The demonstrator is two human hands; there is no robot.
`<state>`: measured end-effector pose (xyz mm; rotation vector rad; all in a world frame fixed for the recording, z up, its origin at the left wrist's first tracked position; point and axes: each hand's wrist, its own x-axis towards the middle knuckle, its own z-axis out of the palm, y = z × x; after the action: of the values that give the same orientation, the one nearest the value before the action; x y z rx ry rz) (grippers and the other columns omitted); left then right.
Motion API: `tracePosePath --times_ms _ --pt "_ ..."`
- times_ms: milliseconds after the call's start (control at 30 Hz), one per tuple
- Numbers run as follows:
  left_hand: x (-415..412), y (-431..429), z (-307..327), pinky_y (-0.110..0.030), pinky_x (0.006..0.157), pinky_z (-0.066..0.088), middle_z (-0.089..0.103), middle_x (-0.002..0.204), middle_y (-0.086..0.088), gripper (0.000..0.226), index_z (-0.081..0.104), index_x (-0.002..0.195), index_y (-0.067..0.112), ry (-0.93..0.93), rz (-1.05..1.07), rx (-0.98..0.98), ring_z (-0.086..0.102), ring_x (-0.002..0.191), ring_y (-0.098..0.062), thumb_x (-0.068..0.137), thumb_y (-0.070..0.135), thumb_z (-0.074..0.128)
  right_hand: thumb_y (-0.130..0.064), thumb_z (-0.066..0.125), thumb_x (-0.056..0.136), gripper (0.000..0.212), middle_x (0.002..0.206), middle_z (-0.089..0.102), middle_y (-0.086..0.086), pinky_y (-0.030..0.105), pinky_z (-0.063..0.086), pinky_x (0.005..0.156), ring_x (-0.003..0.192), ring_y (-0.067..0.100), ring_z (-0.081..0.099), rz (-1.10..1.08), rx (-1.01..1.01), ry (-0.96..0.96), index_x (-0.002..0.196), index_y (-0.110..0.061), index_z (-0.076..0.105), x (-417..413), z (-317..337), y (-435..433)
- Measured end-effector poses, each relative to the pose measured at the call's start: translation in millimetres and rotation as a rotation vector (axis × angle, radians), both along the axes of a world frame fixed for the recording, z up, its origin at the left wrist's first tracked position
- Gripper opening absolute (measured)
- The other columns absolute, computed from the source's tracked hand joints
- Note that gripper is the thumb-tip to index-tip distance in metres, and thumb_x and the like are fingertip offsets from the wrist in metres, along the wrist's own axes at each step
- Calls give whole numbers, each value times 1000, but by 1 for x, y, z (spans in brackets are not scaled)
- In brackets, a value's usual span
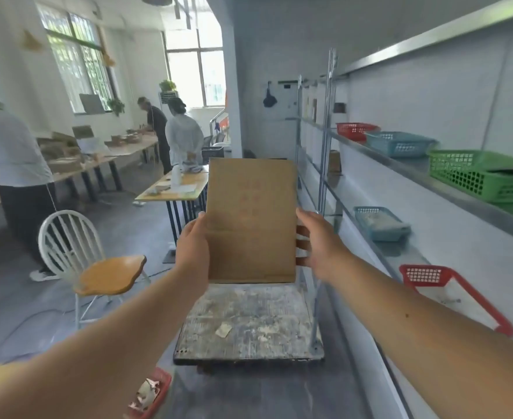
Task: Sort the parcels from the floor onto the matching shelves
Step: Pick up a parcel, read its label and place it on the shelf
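You are holding the flat brown envelope [250,220] upright, left hand [192,249] and right hand [317,244] pinching its side edges; it is looking light and bendable.

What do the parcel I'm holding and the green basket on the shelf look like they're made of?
The parcel looks like plain brown cardboard or kraft paper: matte, with a crease line and faint red print. The green basket looks like moulded plastic: uniform bright colour and a regular grid of holes in its walls.

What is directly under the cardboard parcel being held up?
A worn grey cart deck with a paper scrap on it sits below the parcel. The parcel hides the deck's far end and most of the right hand's fingers.
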<state>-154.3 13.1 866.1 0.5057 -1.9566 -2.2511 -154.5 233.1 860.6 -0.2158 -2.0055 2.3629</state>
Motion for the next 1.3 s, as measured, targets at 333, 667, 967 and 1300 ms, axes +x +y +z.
tracePosePath --times_ms 333,667,967,1300 --pt "-13 -14 85 -56 106 55 77 128 7 71 77 121 39 156 -73 156 72 118 -24 64 78 62 -55 46 108 40 110 75 4 50 58 85 104 27 70 -66 -20 106 120 -25 70 16 113 8" --pt "58 8 208 -37 82 49 73 102 4 29 75 97 25 278 -85 120 62 84 -17 105 42 54 -70 37 104 60 99 78 0 53 56 98 97 25 71 -134 -30 226 127 -28 73 37 204 13" --pt "69 -2 230 -37 89 48 71 94 3 35 67 88 24 387 -167 88 59 80 -17 112 40 47 -78 32 100 75 81 82 4 44 62 76 87 31 78 -165 -8 239 113 -18 76 59 234 21" --pt "86 -1 248 -29 77 55 82 81 10 29 75 96 29 449 -131 193 72 77 -10 105 51 60 -68 33 106 63 92 75 3 38 60 69 87 26 72 -162 32 261 104 -18 71 68 245 26"
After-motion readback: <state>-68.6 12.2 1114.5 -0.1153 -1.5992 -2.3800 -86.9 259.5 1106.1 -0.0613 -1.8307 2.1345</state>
